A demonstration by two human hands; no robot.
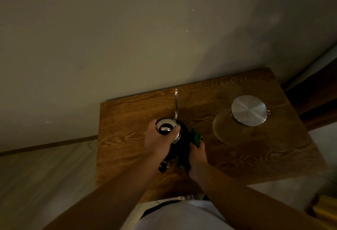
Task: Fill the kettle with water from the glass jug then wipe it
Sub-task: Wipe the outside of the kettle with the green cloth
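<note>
The kettle (177, 134) stands on the wooden table (127, 138), its thin spout (176, 103) towards the wall; the left hand (160, 142) is clamped over its lid; the right hand (197, 158) presses a bunched green cloth (196, 136) against its side; the lidded glass jug (238, 120) stands well apart, to the right.

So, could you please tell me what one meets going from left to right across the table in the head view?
Left hand on top of the kettle → green cloth held by the right hand → glass jug with its metal lid.
</note>
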